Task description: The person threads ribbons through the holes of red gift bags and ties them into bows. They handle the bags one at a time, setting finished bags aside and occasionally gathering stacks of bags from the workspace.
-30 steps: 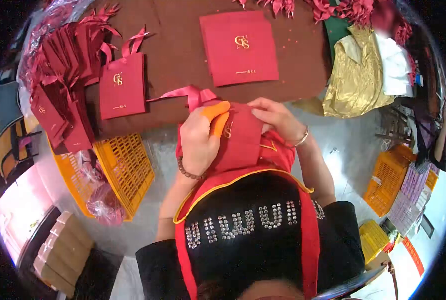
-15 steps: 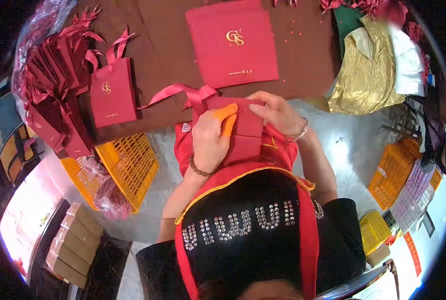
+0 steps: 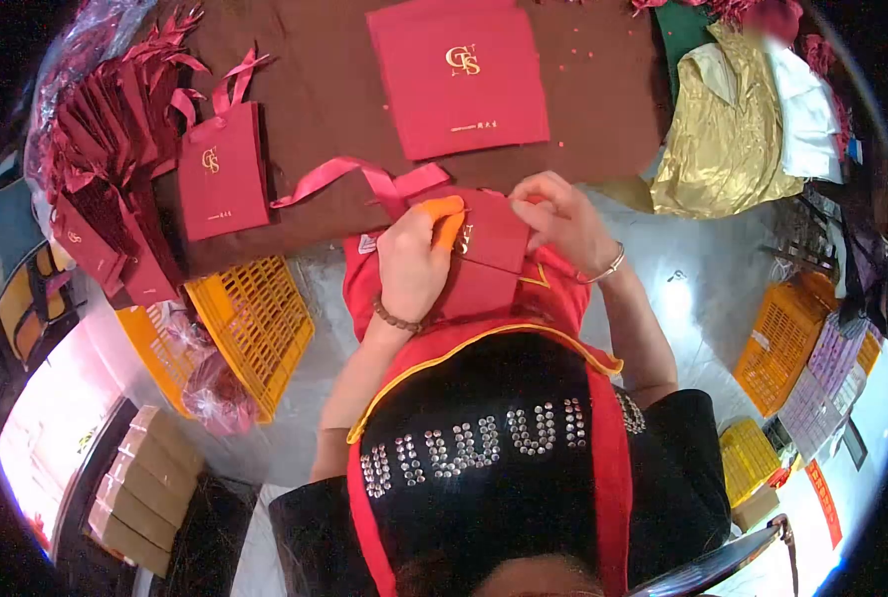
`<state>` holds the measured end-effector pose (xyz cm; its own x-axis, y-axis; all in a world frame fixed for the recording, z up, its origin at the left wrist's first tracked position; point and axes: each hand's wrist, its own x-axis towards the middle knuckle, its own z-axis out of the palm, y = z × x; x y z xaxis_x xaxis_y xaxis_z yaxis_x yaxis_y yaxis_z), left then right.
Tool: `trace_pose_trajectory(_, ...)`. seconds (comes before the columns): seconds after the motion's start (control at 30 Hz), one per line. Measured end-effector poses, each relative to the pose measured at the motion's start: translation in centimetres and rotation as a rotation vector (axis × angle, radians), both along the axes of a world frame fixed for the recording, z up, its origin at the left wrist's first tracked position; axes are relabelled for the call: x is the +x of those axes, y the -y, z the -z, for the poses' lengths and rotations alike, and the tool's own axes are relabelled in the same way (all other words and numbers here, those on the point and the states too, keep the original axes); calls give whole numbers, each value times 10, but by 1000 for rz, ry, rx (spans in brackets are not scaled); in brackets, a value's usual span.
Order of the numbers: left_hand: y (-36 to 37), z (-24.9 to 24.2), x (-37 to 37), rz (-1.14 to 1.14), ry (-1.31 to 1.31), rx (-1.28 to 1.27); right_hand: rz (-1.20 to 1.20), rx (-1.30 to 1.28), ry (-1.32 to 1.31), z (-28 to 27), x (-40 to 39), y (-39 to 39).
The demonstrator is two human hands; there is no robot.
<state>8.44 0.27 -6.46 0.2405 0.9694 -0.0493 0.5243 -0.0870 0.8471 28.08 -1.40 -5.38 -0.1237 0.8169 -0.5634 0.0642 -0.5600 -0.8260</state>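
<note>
Two bare hands at one dark-red bag (image 3: 494, 244), bag held in front of the red apron (image 3: 573, 298), just off the near edge of the brown-covered table (image 3: 315, 119). Part of a gold logo visible on the upper panel; a crosswise fold or edge below it.

Left hand (image 3: 414, 264): clenched on the upper left part of the bag, thumb and finger in orange covers (brown beads at the wrist). Right hand (image 3: 568, 224): thumb and fingertips drawn together at the bag's upper right corner, other fingers curled; too small to tell whether paper or something thinner lies between them. Pale bangle on that wrist.

Pink-red ribbon (image 3: 349, 169) running from the bag's upper left, looping onto the table cloth.

Beyond the bag, on the table: stack of red bags (image 3: 474, 90), lying flat, gold logo up, edges slightly fanned. To the left, red bag with ribbon handles (image 3: 223, 174), then a dense cluster of red bags (image 3: 115, 139), ribbons tangled on top. At the table's right end, gold cloth (image 3: 713, 149) beside white cloth (image 3: 810, 119).

Below the table's left side, orange crate (image 3: 250, 328) next to a bundle in clear plastic (image 3: 215, 388) (contents reddish, otherwise unclear). Brown cartons (image 3: 145, 497) at lower left.
</note>
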Motion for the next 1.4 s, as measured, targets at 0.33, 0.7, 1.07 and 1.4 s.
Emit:
trace_pose_trajectory(0.33,7,1,-12,164,-229,302,-54,37,-68,9,-11,13)
trace_pose_trajectory(0.7,3,-3,-13,136,-221,304,33,-130,-196,27,-10,1)
trace_pose_trajectory(1.07,-1,-2,0,183,-271,298,53,-99,-188,30,-13,3)
trace_pose_trajectory(1.4,-1,-2,8,250,-305,356,4,83,-64,21,-14,7)
